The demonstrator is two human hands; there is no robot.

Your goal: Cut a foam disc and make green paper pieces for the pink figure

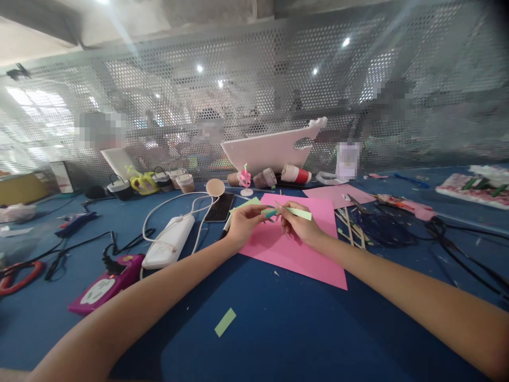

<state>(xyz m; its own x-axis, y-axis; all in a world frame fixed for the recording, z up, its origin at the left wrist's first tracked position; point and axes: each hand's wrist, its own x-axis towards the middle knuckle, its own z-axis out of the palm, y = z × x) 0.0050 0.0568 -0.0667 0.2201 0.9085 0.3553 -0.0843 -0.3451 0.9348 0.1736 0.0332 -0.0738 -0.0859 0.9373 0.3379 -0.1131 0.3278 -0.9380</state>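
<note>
A narrow pale green paper strip (300,213) is held just above a pink sheet of paper (302,257). My left hand (245,222) pinches its left end, where a teal patch shows between the fingers; I cannot make out what that patch is. From the other side my right hand (300,225) grips the strip with thumb and fingers, and its right end sticks out past them. The fingertips of both hands nearly meet. A short green paper piece (225,322) lies on the blue table (254,339) nearer to me. More green paper (252,201) shows behind my left hand.
Left of my hands are a white power bank (169,241) with cables, a black phone (219,207) and a purple power socket (107,284). To the right lie wooden sticks (350,228), scissors (358,204) and a glue gun (409,206). Paper cups (296,174) and a foam board (270,151) stand behind.
</note>
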